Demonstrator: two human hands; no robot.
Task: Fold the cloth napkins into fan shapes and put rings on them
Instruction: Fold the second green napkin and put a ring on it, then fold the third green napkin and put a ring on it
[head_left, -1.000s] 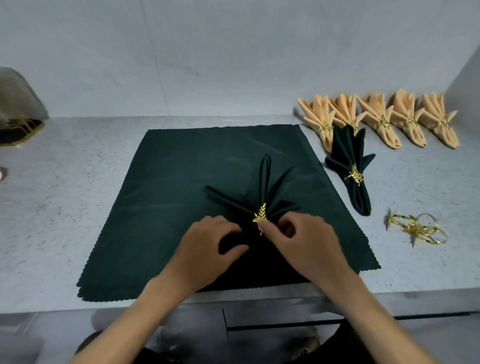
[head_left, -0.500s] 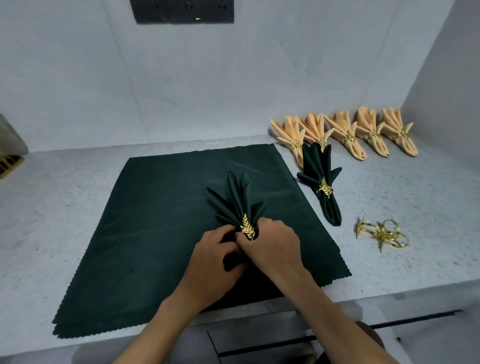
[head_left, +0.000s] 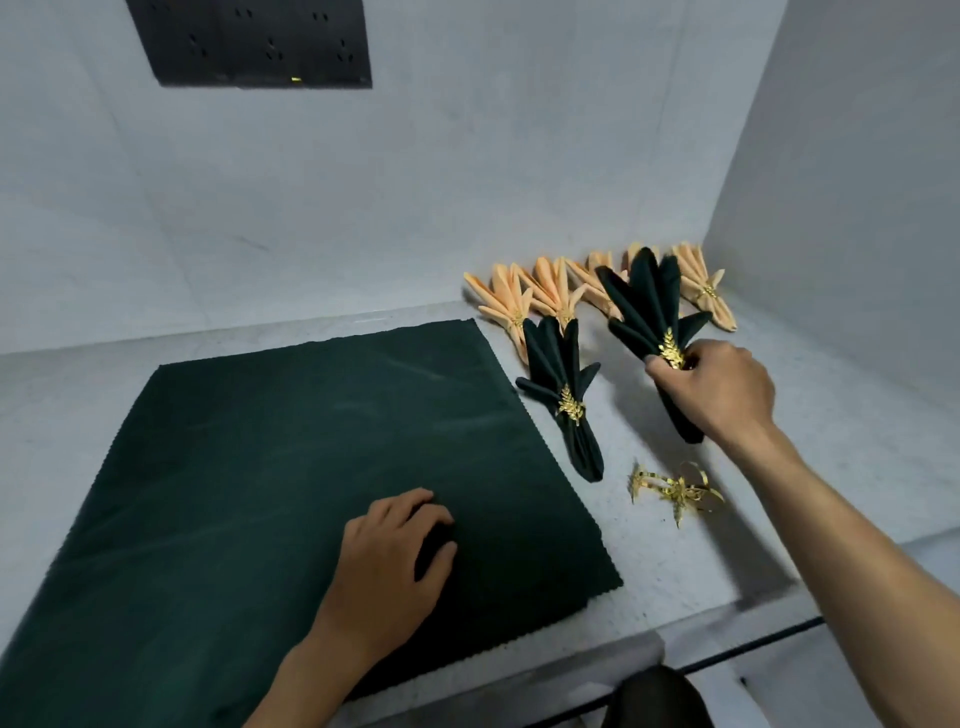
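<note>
My right hand (head_left: 719, 387) grips a dark green fan-folded napkin (head_left: 647, 306) at its gold leaf ring (head_left: 671, 352), holding it above the counter at the right. Another ringed dark green fan napkin (head_left: 563, 384) lies on the counter beside the flat napkins. My left hand (head_left: 389, 561) rests with loosely curled fingers on a stack of flat dark green napkins (head_left: 260, 493) and holds nothing. Loose gold rings (head_left: 675, 488) lie on the counter below my right hand.
Several peach fan napkins (head_left: 519, 301) with gold rings lie in a row against the back wall, partly hidden by the held napkin. A side wall (head_left: 857, 208) closes the right. A black socket panel (head_left: 249, 41) hangs on the back wall. The counter edge (head_left: 675, 623) runs near me.
My right hand has lifted the ringed green napkin off the flat stack and carried it up and to the right. My left hand let go and stayed on the stack.
</note>
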